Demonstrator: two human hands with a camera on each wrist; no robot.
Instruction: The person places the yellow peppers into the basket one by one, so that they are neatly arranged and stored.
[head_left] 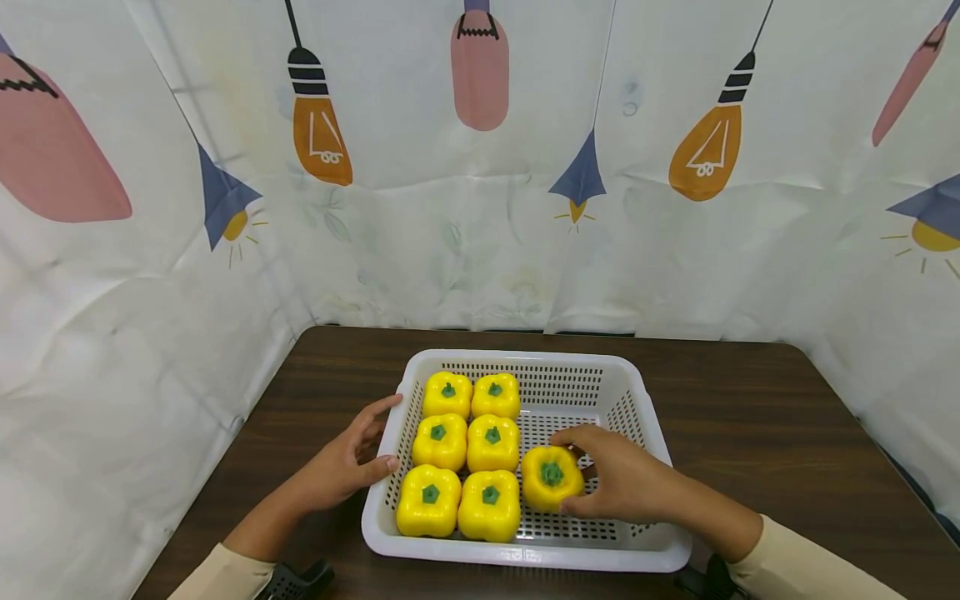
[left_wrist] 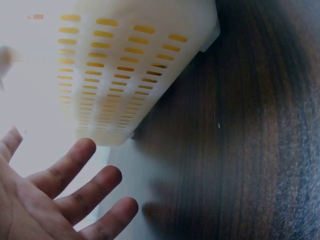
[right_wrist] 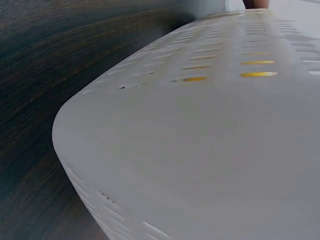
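A white perforated basket (head_left: 532, 560) holds several yellow bell peppers (head_left: 427, 502) with green stems, set in two columns along its left part. To the right of the front pair, my right hand (head_left: 626, 475) grips another yellow bell pepper (head_left: 551, 475) inside the basket, thumb at its near side and fingers at its far side. My left hand (head_left: 341, 462) is at the basket's left rim, thumb and index fingertips at the edge. In the left wrist view its fingers (left_wrist: 95, 192) are extended beside the slotted wall. The right hand is hidden in the right wrist view.
The basket stands on a dark brown wooden table (head_left: 765, 433). A white cloth (head_left: 465, 250) printed with bulbs and lamps hangs behind and at both sides. Dark wrist straps (head_left: 296, 581) show at the lower edge.
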